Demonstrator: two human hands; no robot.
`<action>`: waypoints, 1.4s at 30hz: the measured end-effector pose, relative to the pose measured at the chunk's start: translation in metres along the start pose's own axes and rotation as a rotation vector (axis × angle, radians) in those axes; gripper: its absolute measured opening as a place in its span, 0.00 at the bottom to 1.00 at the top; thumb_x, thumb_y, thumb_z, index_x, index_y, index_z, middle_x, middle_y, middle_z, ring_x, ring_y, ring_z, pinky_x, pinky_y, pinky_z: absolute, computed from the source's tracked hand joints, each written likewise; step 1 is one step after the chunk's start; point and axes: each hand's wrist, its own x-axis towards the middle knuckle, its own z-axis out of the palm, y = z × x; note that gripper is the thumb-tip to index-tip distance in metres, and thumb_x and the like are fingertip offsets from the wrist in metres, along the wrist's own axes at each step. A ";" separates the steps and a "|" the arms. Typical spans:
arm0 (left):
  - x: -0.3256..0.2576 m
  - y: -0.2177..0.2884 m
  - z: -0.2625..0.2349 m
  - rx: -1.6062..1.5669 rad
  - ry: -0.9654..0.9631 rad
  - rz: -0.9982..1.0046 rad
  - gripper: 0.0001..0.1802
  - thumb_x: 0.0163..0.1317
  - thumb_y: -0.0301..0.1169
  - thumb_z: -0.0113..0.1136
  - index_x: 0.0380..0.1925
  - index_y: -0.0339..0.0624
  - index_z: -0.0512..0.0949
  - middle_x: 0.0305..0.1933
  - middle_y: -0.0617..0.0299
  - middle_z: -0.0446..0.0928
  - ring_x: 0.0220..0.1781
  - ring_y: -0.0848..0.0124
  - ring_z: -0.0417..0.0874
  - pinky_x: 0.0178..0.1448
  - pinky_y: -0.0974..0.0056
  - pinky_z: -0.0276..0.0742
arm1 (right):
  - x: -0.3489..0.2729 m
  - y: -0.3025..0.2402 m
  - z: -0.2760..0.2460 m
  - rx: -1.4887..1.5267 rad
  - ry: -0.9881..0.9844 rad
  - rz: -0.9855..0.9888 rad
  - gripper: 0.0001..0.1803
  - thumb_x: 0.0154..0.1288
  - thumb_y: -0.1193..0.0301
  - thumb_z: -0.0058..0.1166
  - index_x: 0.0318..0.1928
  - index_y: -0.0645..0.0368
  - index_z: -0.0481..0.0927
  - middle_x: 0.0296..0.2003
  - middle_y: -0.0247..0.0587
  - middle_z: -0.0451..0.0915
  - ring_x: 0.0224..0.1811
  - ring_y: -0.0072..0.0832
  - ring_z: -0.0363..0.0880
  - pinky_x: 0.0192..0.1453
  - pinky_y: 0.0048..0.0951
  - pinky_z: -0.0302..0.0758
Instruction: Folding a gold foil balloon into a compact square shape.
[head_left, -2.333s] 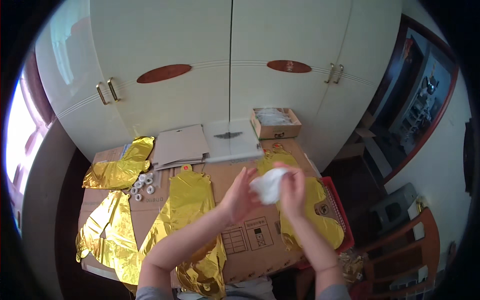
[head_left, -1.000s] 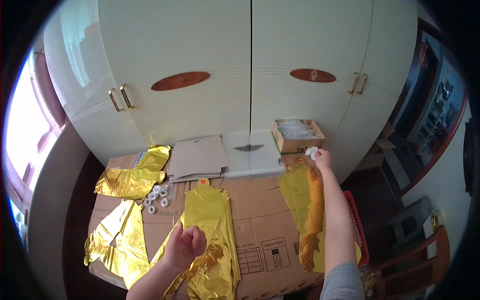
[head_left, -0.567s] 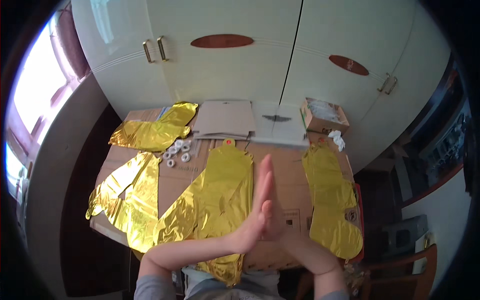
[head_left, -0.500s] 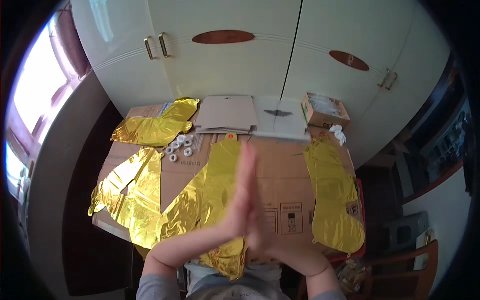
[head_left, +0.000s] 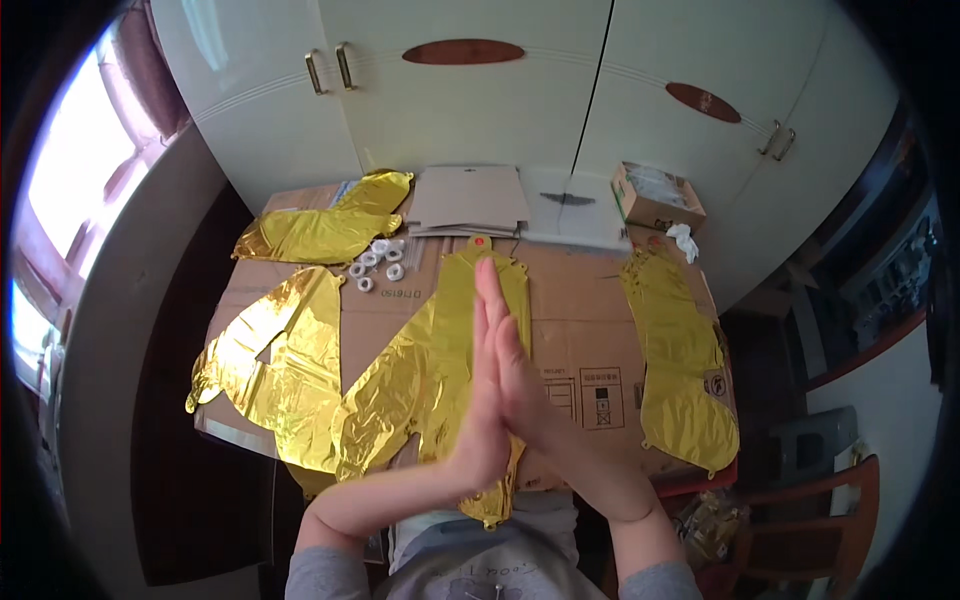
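My left hand (head_left: 484, 405) and my right hand (head_left: 520, 385) are raised in front of me, palms pressed together. Their fingers are stretched out straight and point away from me, and I see nothing between them. Under the hands a flat gold foil balloon (head_left: 400, 375) lies on the cardboard-covered table, its tail hanging over the near edge and its middle partly hidden by my arms. To its left rests another gold foil balloon (head_left: 310, 385), overlapping or touching it. A third gold foil piece (head_left: 325, 230) lies at the far left, and one more gold foil balloon (head_left: 680, 370) lies at the right.
Several small white ribbon rolls (head_left: 366, 270) sit near the far left foil. Behind are stacked grey-brown cardboard sheets (head_left: 468, 200), a white flat box (head_left: 570, 210), an open carton (head_left: 660, 195) and a crumpled white tissue (head_left: 684, 240). A wooden chair (head_left: 815, 495) stands at the right.
My hands were blurred with motion and now show clearly, still palm to palm; my right hand's fingers look more separate from the left's. The whole view has shifted slightly. The foil balloons lie as before.
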 end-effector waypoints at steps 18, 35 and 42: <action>0.055 -0.106 -0.047 1.165 -0.891 0.611 0.13 0.56 0.34 0.60 0.39 0.40 0.81 0.45 0.61 0.80 0.50 0.62 0.80 0.54 0.57 0.73 | -0.149 0.058 -0.084 -1.214 -0.139 -0.039 0.12 0.62 0.66 0.61 0.44 0.55 0.86 0.48 0.34 0.84 0.55 0.31 0.79 0.64 0.40 0.69; 0.084 -0.145 -0.051 1.318 -0.692 0.523 0.26 0.68 0.45 0.54 0.58 0.40 0.76 0.62 0.58 0.77 0.67 0.67 0.74 0.68 0.49 0.64 | -0.160 0.060 -0.083 -1.131 -0.135 -0.025 0.10 0.62 0.69 0.59 0.44 0.54 0.86 0.47 0.31 0.85 0.57 0.28 0.79 0.65 0.39 0.68; 0.123 -0.165 -0.050 1.348 -0.688 0.393 0.27 0.72 0.48 0.47 0.62 0.43 0.73 0.64 0.58 0.76 0.70 0.64 0.71 0.76 0.44 0.55 | -0.159 0.060 -0.082 -1.135 -0.122 -0.008 0.10 0.62 0.70 0.60 0.43 0.52 0.88 0.46 0.30 0.86 0.55 0.28 0.80 0.65 0.39 0.68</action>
